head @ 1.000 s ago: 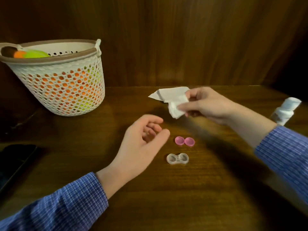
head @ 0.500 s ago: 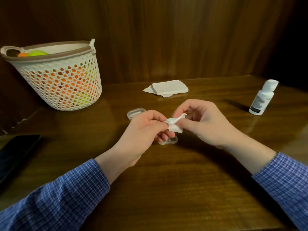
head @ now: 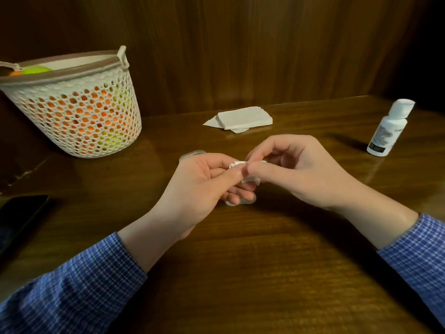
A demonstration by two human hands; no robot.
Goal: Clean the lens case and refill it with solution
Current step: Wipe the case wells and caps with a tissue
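Observation:
Over the middle of the wooden table my left hand [head: 199,186] and my right hand [head: 298,169] meet fingertip to fingertip. Both pinch a small crumpled piece of white tissue [head: 237,164], most of it hidden by the fingers. The clear lens case [head: 240,203] lies on the table just under my left fingers, only its near edge showing. The pink caps are hidden. A white solution bottle [head: 387,127] with its cap on stands at the far right.
A stack of folded white tissues [head: 240,118] lies at the back centre. A white mesh basket [head: 72,112] with orange and green things stands back left. A dark phone [head: 16,220] lies at the left edge. A small clear plastic piece [head: 190,154] peeks out behind my left hand.
My right hand brought a tissue piece from the back down to the centre, and my left hand rose to take hold of it too. The tissue is now squeezed smaller between the fingers.

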